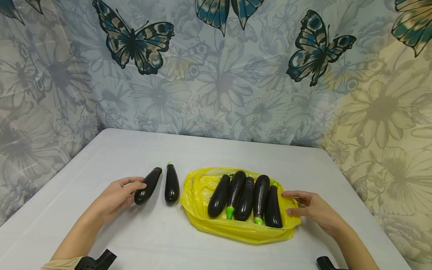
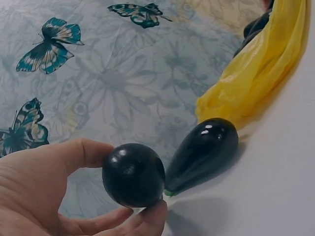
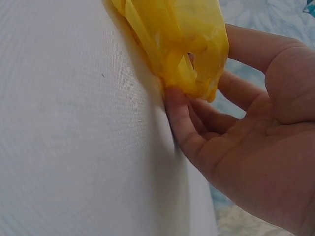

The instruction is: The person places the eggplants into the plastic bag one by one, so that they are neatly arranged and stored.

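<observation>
My left hand (image 1: 118, 197) grips a dark, glossy eggplant (image 1: 147, 186) near its wide end, thumb on one side and fingers on the other. It leans with its stem end away from me; the left wrist view shows its round bottom end-on. Just right of it, a second eggplant (image 1: 171, 184) lies on the table, green stem pointing away. Several eggplants (image 1: 249, 198) lie side by side on a spread yellow plastic bag (image 1: 243, 235), some with green stems toward me. At the bag's right edge, my right hand (image 1: 317, 210) holds the plastic between thumb and fingers.
A white cloth covers the table (image 1: 162, 240). Behind it hangs a patterned fabric backdrop (image 1: 222, 86) with butterflies and flowers. Black wrist devices (image 1: 96, 260) show at the lower edge of the head view.
</observation>
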A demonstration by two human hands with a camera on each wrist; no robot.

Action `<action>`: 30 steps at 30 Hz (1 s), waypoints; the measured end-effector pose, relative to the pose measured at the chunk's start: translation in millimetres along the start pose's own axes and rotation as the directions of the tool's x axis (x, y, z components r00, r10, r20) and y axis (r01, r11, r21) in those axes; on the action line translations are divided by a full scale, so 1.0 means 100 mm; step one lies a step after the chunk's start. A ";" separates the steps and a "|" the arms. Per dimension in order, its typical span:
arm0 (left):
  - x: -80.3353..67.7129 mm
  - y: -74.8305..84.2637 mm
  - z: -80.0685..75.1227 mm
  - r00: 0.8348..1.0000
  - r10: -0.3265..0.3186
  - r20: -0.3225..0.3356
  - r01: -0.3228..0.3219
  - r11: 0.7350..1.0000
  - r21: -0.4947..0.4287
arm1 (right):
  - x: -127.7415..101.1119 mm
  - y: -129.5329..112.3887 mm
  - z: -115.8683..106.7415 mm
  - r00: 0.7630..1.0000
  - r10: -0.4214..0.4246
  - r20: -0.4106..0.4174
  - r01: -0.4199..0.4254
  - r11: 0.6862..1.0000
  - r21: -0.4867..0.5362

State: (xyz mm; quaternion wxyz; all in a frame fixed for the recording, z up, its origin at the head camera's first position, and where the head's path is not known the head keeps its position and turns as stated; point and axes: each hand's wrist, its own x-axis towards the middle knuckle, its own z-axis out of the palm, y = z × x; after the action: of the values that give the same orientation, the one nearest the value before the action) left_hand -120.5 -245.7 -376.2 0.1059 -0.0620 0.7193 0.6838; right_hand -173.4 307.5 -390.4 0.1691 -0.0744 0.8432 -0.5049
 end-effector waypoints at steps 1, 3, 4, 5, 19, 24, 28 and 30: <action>0.00 0.00 -0.01 1.000 0.006 0.006 -0.006 0.999 -0.041 | 0.00 0.00 0.00 1.000 0.002 0.000 -0.002 1.000 0.002; 0.00 0.00 -0.01 1.000 0.009 0.017 -0.008 0.996 -0.093 | 0.00 0.00 0.00 1.000 0.000 0.004 0.000 1.000 0.005; 0.00 -0.01 -0.01 0.999 0.016 0.031 -0.012 0.993 -0.119 | 0.00 0.00 0.00 1.000 0.002 0.003 -0.002 1.000 0.007; 0.01 -0.01 0.00 0.999 0.016 0.038 -0.011 0.990 -0.144 | 0.00 0.00 0.01 1.000 0.005 0.002 -0.005 1.000 0.010; 0.00 -0.02 0.05 0.998 0.063 0.025 -0.054 0.964 -0.261 | -0.01 0.00 0.00 1.000 -0.002 0.011 0.002 1.000 0.015; 0.01 -0.02 0.06 0.998 0.070 -0.007 -0.069 0.964 -0.258 | 0.00 0.00 -0.01 1.000 0.007 0.000 -0.007 1.000 0.014; 0.01 -0.01 0.07 0.997 0.072 -0.020 -0.075 0.973 -0.219 | 0.01 -0.01 -0.01 1.000 0.002 0.001 -0.002 1.000 0.023; 0.01 -0.01 0.08 0.997 0.078 -0.015 -0.079 0.972 -0.222 | 0.01 -0.01 -0.01 1.000 -0.001 0.004 0.001 1.000 0.028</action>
State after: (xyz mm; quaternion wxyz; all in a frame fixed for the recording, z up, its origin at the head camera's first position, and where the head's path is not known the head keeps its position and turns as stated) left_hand -120.3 -238.0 -377.9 0.0689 -0.0471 0.6405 0.7634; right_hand -174.2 307.3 -389.2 0.1715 -0.0733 0.8357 -0.5165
